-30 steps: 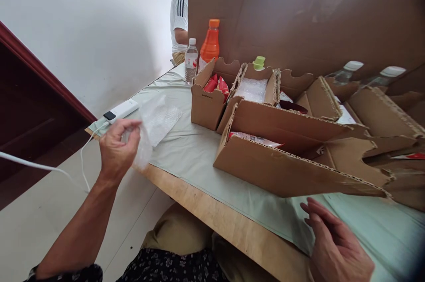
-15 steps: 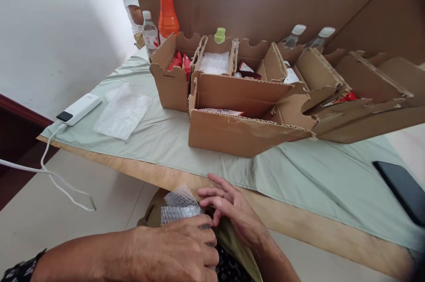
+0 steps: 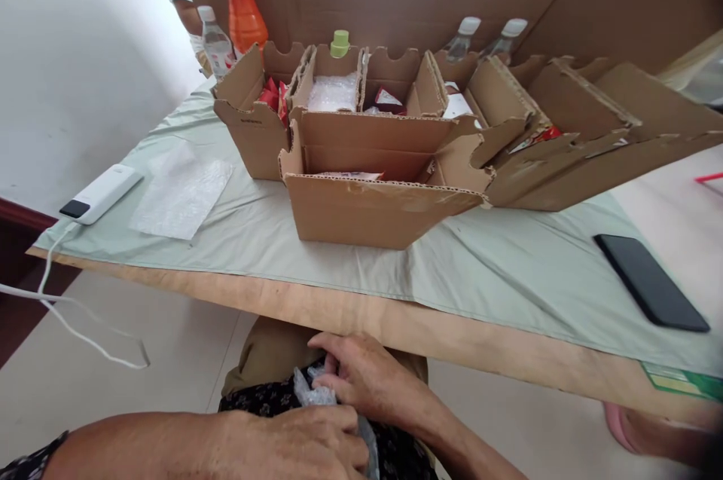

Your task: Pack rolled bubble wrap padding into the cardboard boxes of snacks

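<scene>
A crumpled piece of clear bubble wrap (image 3: 316, 394) is over my lap, below the table's front edge. My left hand (image 3: 305, 446) is closed around its lower part, with the fingertips curled under and partly hidden. From the far side my right hand (image 3: 367, 374) bends its fingers in at the wrap's upper end, one finger reaching out past it. Beyond the hands, an open cardboard box (image 3: 361, 212) stands on the cloth with a packet (image 3: 351, 175) low inside. A flat sheet of bubble wrap (image 3: 181, 194) lies to its left.
A row of cardboard compartments (image 3: 254, 137) holds red packets and bubble wrap. Behind stand an orange bottle (image 3: 244, 13) and several clear bottles. A white power bank (image 3: 102, 194) with cable lies left, a black phone (image 3: 649, 280) right. Another person's arm (image 3: 186, 13) shows at the back left.
My right hand has come down and left, its spread fingers now bent in at the bubble wrap. The wrap is more bunched and lower. The view has shifted right.
</scene>
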Motion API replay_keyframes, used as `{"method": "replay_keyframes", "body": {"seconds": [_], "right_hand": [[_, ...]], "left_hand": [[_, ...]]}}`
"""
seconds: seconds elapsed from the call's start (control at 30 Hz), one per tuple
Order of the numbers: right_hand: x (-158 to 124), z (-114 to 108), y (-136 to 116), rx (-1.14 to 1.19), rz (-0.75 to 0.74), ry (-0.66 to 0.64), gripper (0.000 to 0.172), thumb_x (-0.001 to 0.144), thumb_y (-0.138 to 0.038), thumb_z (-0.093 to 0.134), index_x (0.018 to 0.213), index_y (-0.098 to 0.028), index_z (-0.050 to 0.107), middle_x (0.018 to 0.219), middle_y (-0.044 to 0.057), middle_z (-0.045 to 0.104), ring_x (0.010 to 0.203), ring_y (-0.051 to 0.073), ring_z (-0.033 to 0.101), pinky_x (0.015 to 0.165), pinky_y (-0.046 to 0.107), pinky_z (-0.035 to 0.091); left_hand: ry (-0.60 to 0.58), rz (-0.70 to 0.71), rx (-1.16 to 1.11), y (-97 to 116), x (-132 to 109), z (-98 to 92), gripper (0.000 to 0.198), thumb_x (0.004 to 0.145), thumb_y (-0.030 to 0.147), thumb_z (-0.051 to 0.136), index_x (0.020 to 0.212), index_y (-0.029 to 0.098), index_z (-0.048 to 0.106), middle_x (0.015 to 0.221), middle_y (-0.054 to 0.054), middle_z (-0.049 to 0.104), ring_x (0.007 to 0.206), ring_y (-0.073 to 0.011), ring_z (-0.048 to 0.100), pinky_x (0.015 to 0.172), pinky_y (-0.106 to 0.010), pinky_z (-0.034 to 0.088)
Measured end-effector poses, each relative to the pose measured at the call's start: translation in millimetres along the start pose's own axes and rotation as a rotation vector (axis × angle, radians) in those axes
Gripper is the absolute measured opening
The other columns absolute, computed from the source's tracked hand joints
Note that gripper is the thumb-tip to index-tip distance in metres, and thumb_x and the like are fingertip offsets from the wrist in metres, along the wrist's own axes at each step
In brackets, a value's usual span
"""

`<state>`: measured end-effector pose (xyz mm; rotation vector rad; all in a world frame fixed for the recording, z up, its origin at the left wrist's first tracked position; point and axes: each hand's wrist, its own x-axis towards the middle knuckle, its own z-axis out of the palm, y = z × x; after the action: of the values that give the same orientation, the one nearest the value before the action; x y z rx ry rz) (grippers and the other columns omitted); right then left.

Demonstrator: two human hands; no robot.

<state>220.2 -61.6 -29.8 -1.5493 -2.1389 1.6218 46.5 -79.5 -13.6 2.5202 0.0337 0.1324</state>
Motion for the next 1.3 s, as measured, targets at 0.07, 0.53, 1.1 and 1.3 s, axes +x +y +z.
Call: {"method": "replay_keyframes", "body": {"seconds": [0.07, 0.53, 1.1, 1.3], "right_hand": [[-3, 8, 7, -0.104, 0.033, -0.013, 0.048, 0.087, -0.027, 0.073, 0.134, -0.017, 0.071, 0.099, 0.010, 0.079, 0.094, 0.027, 0.071, 0.085, 0.034, 0.048], [-86, 0, 47, 0.507, -0.147, 0.920, 0.037, 0.096, -0.030, 0.067, 0.133, -0.028, 0.065, 0.099, 0.005, 0.073, 0.082, 0.016, 0.071, 0.068, 0.026, 0.059], [-69, -33, 108, -0.147, 0.247, 1.356, 0.067, 0.090, -0.065, 0.056, 0.136, -0.016, 0.064, 0.133, 0.019, 0.067, 0.111, 0.040, 0.066, 0.086, 0.052, 0.055], [-56, -59, 93, -0.229, 0.081, 1.370, 0.057, 0.092, -0.063, 0.058, 0.127, -0.019, 0.068, 0.143, 0.016, 0.064, 0.118, 0.040, 0.066, 0.082, 0.050, 0.055]], "left_hand": [[0.007, -0.002, 0.005, -3, -2, 16.7, 0.022, 0.091, 0.016, 0.069, 0.074, 0.027, 0.062, 0.088, 0.003, 0.074, 0.079, -0.0158, 0.062, 0.079, -0.026, 0.052], [0.335, -0.105, 0.347, 1, -11, -88.5, 0.026, 0.100, 0.010, 0.052, 0.079, 0.020, 0.062, 0.080, -0.004, 0.070, 0.077, -0.0192, 0.064, 0.073, -0.036, 0.051], [0.970, -0.973, 0.511, -105, -84, -59.0, 0.025, 0.092, 0.016, 0.055, 0.109, 0.019, 0.073, 0.135, -0.015, 0.071, 0.133, -0.0332, 0.062, 0.112, -0.057, 0.052], [1.067, -1.178, 0.533, -146, -97, -79.6, 0.042, 0.094, 0.036, 0.059, 0.132, 0.020, 0.067, 0.154, -0.016, 0.057, 0.150, -0.0373, 0.044, 0.121, -0.058, 0.041]]}}
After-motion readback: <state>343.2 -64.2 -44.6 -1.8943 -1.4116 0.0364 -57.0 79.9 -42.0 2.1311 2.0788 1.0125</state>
